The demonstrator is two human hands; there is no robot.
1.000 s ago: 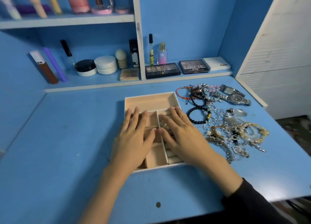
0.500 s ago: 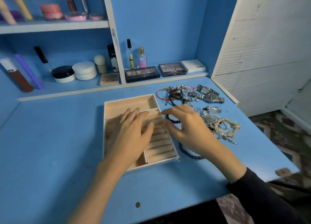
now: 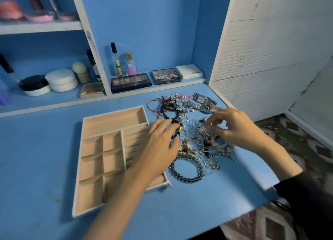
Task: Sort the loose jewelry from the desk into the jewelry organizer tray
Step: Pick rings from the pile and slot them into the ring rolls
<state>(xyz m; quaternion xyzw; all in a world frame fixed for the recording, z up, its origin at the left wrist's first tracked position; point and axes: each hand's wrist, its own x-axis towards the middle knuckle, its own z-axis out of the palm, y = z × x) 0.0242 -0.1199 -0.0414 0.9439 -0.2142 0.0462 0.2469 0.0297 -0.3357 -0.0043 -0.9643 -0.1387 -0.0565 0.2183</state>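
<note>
A beige jewelry organizer tray (image 3: 111, 121) with several compartments lies on the blue desk, nothing in the ones I can see. To its right sits a tangled pile of loose jewelry (image 3: 195, 139): rings, chains, a black bead bracelet (image 3: 177, 127), a dark bead bracelet (image 3: 187, 169), a red cord bracelet (image 3: 153, 104) and two silver watches (image 3: 205, 103). My left hand (image 3: 160, 146) lies over the tray's right edge, fingers spread and touching the black bead bracelet. My right hand (image 3: 232, 128) hovers over the pile, fingers curled, fingertips at a small silver piece.
Behind the desk, shelves carry makeup palettes (image 3: 130, 81), a perfume bottle (image 3: 130, 63), jars (image 3: 61, 80) and a white box (image 3: 190, 71). A white cabinet (image 3: 261, 50) stands to the right. The desk's front edge (image 3: 248, 208) runs close under my right forearm.
Both hands left the tray and moved right to the jewelry pile. The left hand now reaches the black bead bracelet; the right hand's fingers curl over the pile's middle. My view shifted right.
</note>
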